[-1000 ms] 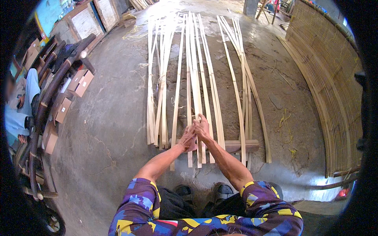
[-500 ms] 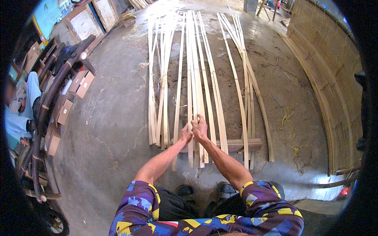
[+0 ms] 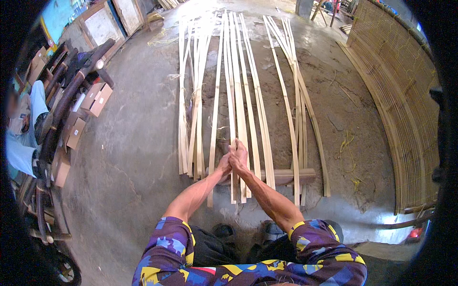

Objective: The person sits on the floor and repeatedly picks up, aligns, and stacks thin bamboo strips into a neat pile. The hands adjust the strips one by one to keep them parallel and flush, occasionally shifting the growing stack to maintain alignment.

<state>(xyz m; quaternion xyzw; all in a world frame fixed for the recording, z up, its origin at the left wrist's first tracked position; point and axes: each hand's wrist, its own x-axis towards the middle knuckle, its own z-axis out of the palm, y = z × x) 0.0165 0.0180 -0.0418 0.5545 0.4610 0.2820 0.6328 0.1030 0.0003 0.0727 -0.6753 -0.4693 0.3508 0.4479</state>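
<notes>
Long pale bamboo strips lie on the floor, running away from me. My left hand (image 3: 223, 163) and my right hand (image 3: 239, 156) meet over the middle group, both closed around the near part of a few bamboo strips (image 3: 234, 187). The thumbs sit close together on top, and the fingers underneath are partly hidden. Strip ends stick out toward me below my hands. A loose strip (image 3: 215, 105) runs just left of the held ones, and others (image 3: 261, 114) lie to the right. Beneath the near ends is a brown log-like piece (image 3: 305, 176) lying crosswise.
More strips lie in a left bundle (image 3: 195, 109) and a right group (image 3: 290, 95). A large slatted bamboo mat (image 3: 381, 100) stands along the right. At left are a dark pole-framed bench (image 3: 67, 102), cardboard boxes (image 3: 97, 99) and a seated person (image 3: 21, 148).
My hands have drawn closer together, the right shifting slightly left toward the left hand. The strips between them now sit bunched more tightly.
</notes>
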